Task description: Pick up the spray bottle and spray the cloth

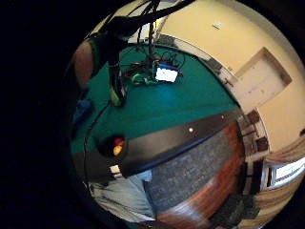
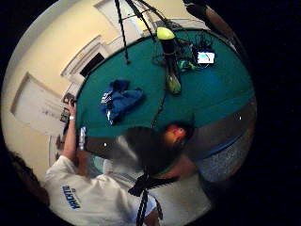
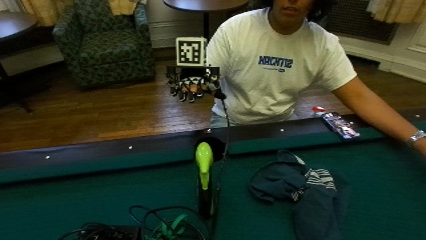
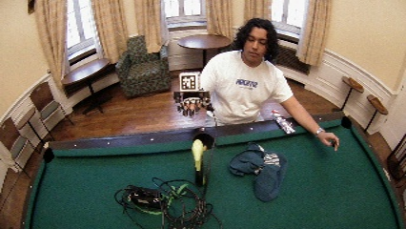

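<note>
Cloth (image 3: 299, 187) lies crumpled on the green table (image 3: 80, 195), right of the upright spray bottle (image 3: 204, 177); beyond the far rail, the gloved right hand (image 3: 192, 85) hangs with fingers relaxed, holding nothing.

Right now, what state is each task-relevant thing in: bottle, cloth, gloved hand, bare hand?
spray bottle: upright on the green felt, untouched.
cloth: crumpled in a heap on the felt beside the bottle, apart from it.
gloved right hand: raised off the table, fingers hanging down, holding nothing.
bare hand: resting on the felt near the rail.
</note>
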`<state>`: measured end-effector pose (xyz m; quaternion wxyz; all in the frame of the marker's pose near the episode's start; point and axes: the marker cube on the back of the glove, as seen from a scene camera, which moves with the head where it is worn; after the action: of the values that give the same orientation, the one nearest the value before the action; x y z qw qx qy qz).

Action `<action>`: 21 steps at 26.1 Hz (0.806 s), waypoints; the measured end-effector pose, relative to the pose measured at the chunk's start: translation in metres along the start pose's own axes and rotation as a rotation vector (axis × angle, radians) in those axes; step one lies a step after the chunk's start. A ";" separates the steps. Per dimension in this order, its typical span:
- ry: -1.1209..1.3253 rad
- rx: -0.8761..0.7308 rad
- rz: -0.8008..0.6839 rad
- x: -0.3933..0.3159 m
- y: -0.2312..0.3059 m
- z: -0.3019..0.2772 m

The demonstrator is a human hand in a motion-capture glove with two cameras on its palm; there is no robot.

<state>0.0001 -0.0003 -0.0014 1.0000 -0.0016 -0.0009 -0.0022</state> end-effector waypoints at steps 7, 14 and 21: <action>-0.033 -0.017 -0.001 -0.003 -0.001 0.000; -0.063 -0.031 0.040 -0.002 -0.003 0.007; -0.178 -0.077 0.058 0.009 -0.001 0.031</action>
<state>0.0091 -0.0011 0.0297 0.9948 -0.0404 -0.0897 0.0266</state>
